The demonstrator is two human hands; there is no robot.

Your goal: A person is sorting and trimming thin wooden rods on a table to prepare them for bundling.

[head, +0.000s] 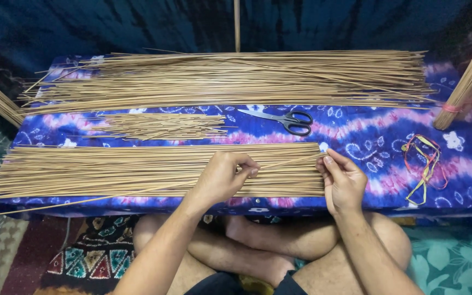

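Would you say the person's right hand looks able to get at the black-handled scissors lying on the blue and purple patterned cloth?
Probably yes. The right hand rests at the end of the near pile of thin tan sticks, and the black-handled scissors lie just beyond it on bare patterned cloth, with nothing between them.

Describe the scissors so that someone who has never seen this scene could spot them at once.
Start at the low table under its blue and purple tie-dye cloth, where thin tan sticks lie in long rows. Between the far row and the near row, right of a small short pile, lie the scissors. They are the only metal thing there, with black handles pointing right and shut blades pointing left.
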